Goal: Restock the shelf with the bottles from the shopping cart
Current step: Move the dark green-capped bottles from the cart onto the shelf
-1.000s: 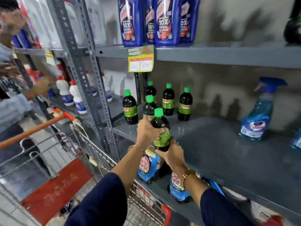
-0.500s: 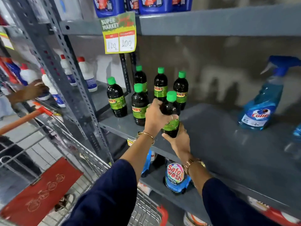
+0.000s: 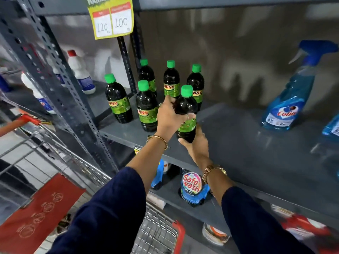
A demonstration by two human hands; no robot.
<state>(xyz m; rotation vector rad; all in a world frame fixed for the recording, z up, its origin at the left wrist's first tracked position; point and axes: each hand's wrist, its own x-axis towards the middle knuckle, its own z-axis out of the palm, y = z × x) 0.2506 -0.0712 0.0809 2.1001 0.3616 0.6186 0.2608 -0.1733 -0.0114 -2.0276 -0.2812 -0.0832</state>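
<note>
A dark bottle with a green cap and green label (image 3: 186, 105) is held upright just above the grey shelf (image 3: 238, 143), at the right front of a group of several identical bottles (image 3: 146, 107). My left hand (image 3: 168, 118) wraps its left side around the label. My right hand (image 3: 197, 143) cups its base from below and the right. The wire shopping cart (image 3: 88, 169) with a red flap stands at the lower left; no bottles show inside it.
A blue spray bottle (image 3: 291, 96) stands on the same shelf at the right, with wide bare shelf between. White bottles (image 3: 80, 74) sit in the bay to the left behind a grey upright (image 3: 60, 85). Blue detergent pouches (image 3: 192, 187) fill the shelf below.
Both hands have carried the bottle up from the shelf's front edge and inward, beside the standing bottles. The view has tilted down and closer to the shelf.
</note>
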